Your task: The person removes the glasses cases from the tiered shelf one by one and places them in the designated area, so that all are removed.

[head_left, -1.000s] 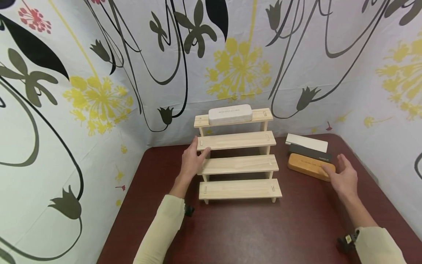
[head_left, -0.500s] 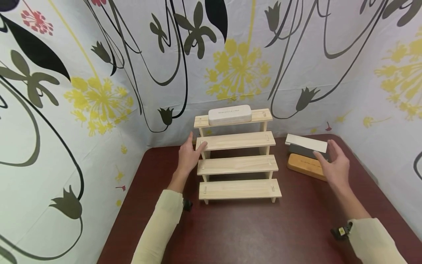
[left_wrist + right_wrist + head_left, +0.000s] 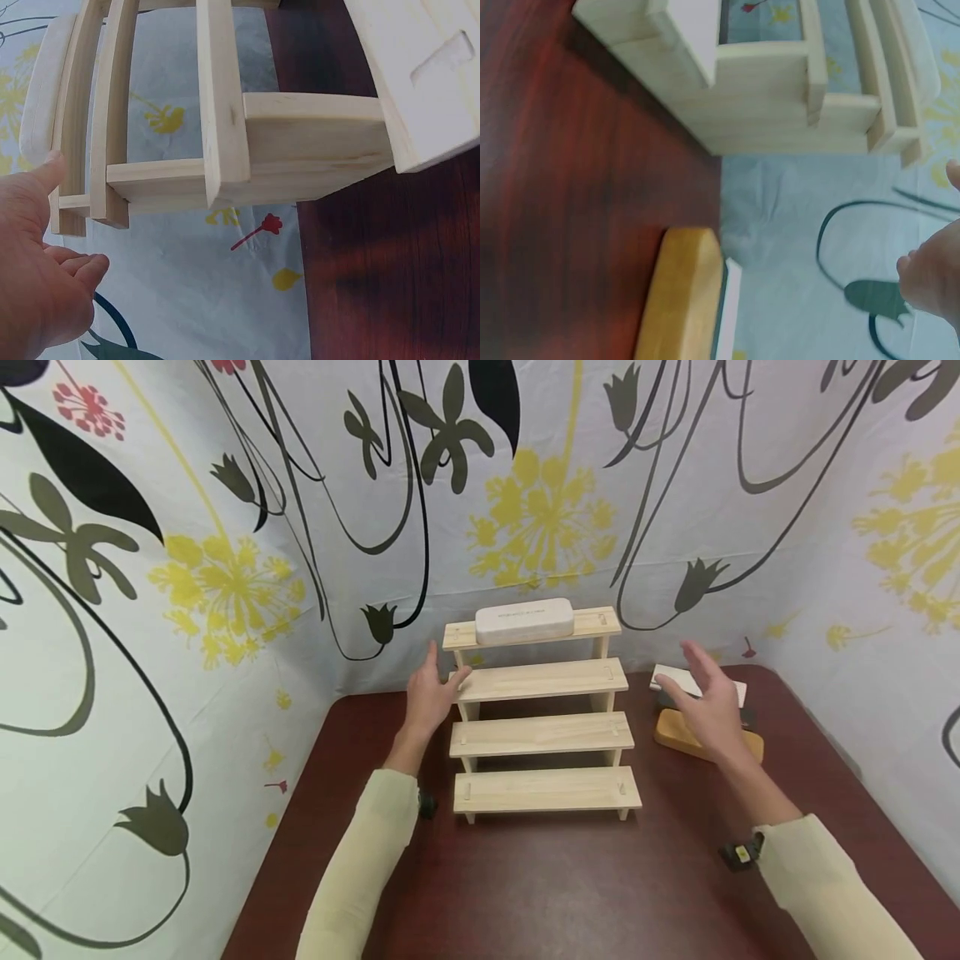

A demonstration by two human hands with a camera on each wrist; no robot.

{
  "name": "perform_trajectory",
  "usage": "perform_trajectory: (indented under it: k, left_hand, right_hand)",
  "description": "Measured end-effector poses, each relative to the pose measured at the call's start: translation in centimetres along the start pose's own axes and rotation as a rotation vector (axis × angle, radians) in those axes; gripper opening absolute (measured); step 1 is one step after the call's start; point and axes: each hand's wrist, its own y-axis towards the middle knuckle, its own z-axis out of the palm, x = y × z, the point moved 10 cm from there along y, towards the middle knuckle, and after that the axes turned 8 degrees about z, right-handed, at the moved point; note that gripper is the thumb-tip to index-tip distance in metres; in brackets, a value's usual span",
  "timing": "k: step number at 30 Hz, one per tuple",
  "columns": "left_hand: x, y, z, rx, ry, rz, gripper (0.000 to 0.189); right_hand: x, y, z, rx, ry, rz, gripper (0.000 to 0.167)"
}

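Observation:
A four-tier pale wooden shelf stand [image 3: 546, 792] stands on the dark red table, with a white oblong case [image 3: 524, 621] lying on its top step. My left hand [image 3: 429, 697] is at the stand's left side near the second step from the top, thumb and fingers spread, as the left wrist view also shows. To the stand's right, my right hand [image 3: 708, 706] is raised with thumb and fingers apart, holding nothing. It overlaps the yellow-brown case [image 3: 675, 732], a dark case [image 3: 747, 718] and a white box [image 3: 738, 692], which lie side by side on the table.
Patterned white cloth [image 3: 360, 568] surrounds the table [image 3: 555, 877] at the back and both sides. Behind the stand, the cloth rises close to its top step. The three lower steps have bare wood on top.
My right hand has moved left and up from the yellow-brown case toward the stand. My left hand has shifted slightly away from the stand's side and up.

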Motion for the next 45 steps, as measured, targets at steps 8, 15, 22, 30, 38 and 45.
perform_trajectory:
  k: [8, 15, 22, 30, 38, 45]
  left_hand:
    - [-1.1, 1.0, 0.4, -0.021, -0.008, 0.034, 0.088]
    - [-1.6, 1.7, 0.6, -0.019, 0.036, 0.028, 0.088]
    - [-1.7, 2.5, 0.6, -0.019, 0.016, -0.002, 0.093]
    - [-1.5, 3.5, 0.5, -0.032, 0.000, -0.026, 0.098]
    - [-0.9, 3.9, 0.8, -0.043, -0.026, -0.038, 0.099]
    - [-0.8, 3.9, 0.9, -0.047, -0.051, -0.043, 0.097]
  right_hand:
    - [3.1, 1.0, 3.0, 0.066, 0.021, -0.064, 0.076]
    - [5.1, 1.4, 4.9, 0.088, 0.021, -0.134, 0.071]
    - [6.5, 2.2, 6.1, 0.058, -0.016, -0.189, 0.065]
    - [7.5, 2.6, 6.3, -0.013, -0.028, -0.225, 0.062]
    - [9.0, 3.4, 8.4, 0.048, -0.017, -0.246, 0.064]
    - [10.0, 4.2, 10.8, 0.142, -0.071, -0.167, 0.071]
